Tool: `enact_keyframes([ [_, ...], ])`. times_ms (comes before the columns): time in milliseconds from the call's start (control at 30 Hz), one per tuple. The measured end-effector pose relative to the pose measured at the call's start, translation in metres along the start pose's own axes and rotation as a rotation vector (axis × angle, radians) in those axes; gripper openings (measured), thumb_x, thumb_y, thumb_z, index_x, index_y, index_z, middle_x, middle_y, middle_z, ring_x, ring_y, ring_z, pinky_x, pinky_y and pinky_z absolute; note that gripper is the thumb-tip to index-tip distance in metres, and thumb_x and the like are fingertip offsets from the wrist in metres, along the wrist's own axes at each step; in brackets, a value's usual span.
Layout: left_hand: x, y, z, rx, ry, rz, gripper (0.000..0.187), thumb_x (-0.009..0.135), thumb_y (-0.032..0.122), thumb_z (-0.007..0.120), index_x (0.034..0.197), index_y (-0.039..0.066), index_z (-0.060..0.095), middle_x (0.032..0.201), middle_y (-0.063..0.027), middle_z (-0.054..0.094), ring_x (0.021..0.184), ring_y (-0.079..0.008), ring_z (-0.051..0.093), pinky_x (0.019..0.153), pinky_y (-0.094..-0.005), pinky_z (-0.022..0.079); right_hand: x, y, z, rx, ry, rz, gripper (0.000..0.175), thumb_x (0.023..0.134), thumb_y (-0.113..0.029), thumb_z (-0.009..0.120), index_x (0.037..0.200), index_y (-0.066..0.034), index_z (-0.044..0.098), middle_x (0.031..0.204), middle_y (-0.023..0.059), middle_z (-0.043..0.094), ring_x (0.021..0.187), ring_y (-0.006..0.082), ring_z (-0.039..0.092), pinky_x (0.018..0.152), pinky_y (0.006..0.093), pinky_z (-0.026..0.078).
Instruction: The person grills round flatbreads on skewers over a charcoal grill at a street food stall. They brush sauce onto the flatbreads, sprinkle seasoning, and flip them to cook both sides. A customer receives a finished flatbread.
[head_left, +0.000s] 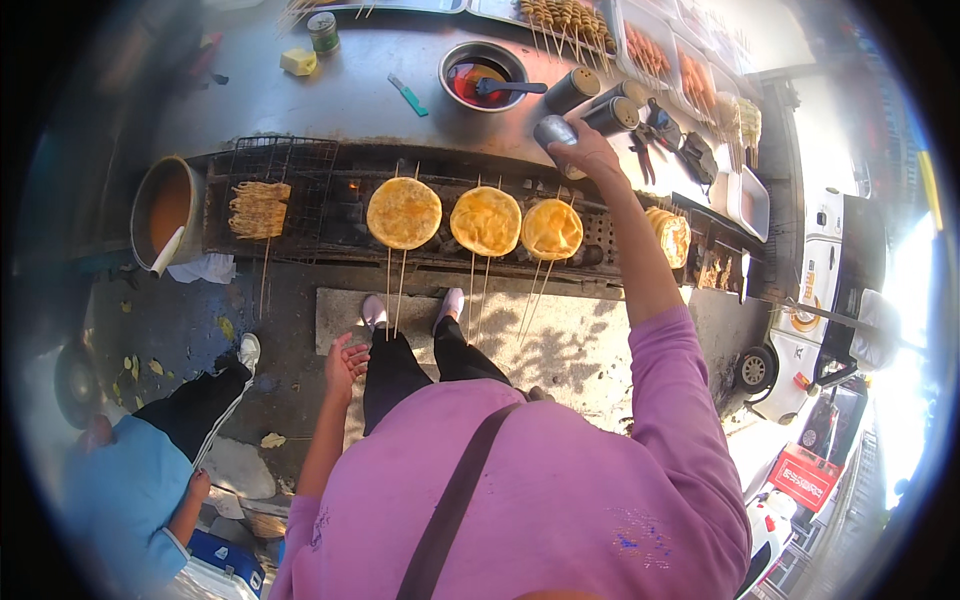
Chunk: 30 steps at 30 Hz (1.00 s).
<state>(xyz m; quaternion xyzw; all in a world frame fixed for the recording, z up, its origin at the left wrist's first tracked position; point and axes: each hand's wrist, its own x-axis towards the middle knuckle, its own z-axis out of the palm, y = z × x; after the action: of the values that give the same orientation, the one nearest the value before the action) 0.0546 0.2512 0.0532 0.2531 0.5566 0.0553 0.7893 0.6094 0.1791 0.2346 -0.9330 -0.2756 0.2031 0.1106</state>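
My right hand (591, 152) grips a metal shaker can (555, 133), which tilts at the near edge of the steel counter (247, 82). My left hand (346, 364) hangs low at my side, its fingers apart and nothing in it. Across the charcoal grill (349, 217) lie three round flatbreads: one at left (404, 214), one in the middle (486, 221) and one at right (552, 229). Each is on paired wooden skewers whose ends stick out towards me. Right of my forearm are more browned flatbreads (670, 238).
Behind the grill stand a bowl of red oil (480, 75) with a brush, several shakers (572, 90) and a green-handled knife (409, 95). At left are a skewered food sheet (259, 210) on a wire rack and a sauce pot (166, 214). A person in blue (135, 502) is nearby at lower left.
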Motion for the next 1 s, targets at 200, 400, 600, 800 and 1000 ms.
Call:
enact_keyframes([
  [200,-0.002,-0.006,0.018,0.048,-0.001,0.006,0.044,0.094,0.042,0.036,0.124,0.010,0.043,0.095,-0.0110,0.062,0.072,-0.0158,0.062,0.056,-0.0264,0.051,0.033,-0.017,-0.008,-0.309,0.149,-0.198,0.052,0.074,-0.043,0.062,0.113,-0.0096,0.058,0.109,0.0172,0.059,0.104,0.0301,0.056,0.086,0.0392,0.044],
  [400,-0.006,-0.011,0.040,0.046,-0.025,0.015,0.041,0.095,0.039,0.036,0.122,0.010,0.045,0.095,-0.0099,0.063,0.072,-0.0144,0.062,0.057,-0.0255,0.050,0.057,0.029,-0.062,-0.422,0.284,0.088,0.056,0.076,-0.039,0.065,0.123,-0.0146,0.050,0.119,0.0199,0.052,0.109,0.0385,0.050,0.089,0.0439,0.042],
  [600,-0.005,-0.008,0.047,0.056,-0.025,0.019,0.041,0.095,0.039,0.036,0.121,0.010,0.046,0.095,-0.0093,0.063,0.073,-0.0139,0.062,0.058,-0.0251,0.050,0.081,0.072,-0.041,-0.401,0.240,0.022,0.065,0.072,-0.045,0.067,0.125,-0.0128,0.048,0.119,0.0199,0.053,0.111,0.0326,0.052,0.090,0.0414,0.042],
  [800,-0.009,0.001,0.041,0.085,-0.029,0.047,0.040,0.095,0.039,0.036,0.119,0.010,0.048,0.094,-0.0086,0.062,0.073,-0.0133,0.062,0.059,-0.0248,0.050,0.027,0.108,-0.034,0.676,0.434,0.375,0.070,0.068,-0.044,0.073,0.118,-0.0033,0.046,0.102,0.0138,0.058,0.078,0.0232,0.062,0.064,0.0317,0.055],
  [1000,-0.013,0.013,0.035,0.162,-0.065,0.021,0.036,0.095,0.037,0.037,0.117,0.011,0.049,0.095,-0.0075,0.062,0.075,-0.0124,0.061,0.061,-0.0248,0.049,-0.094,0.037,0.011,1.682,-0.197,-0.311,0.047,0.091,-0.039,0.046,0.123,-0.0051,0.041,0.119,0.0146,0.050,0.109,0.0323,0.051,0.091,0.0480,0.046],
])
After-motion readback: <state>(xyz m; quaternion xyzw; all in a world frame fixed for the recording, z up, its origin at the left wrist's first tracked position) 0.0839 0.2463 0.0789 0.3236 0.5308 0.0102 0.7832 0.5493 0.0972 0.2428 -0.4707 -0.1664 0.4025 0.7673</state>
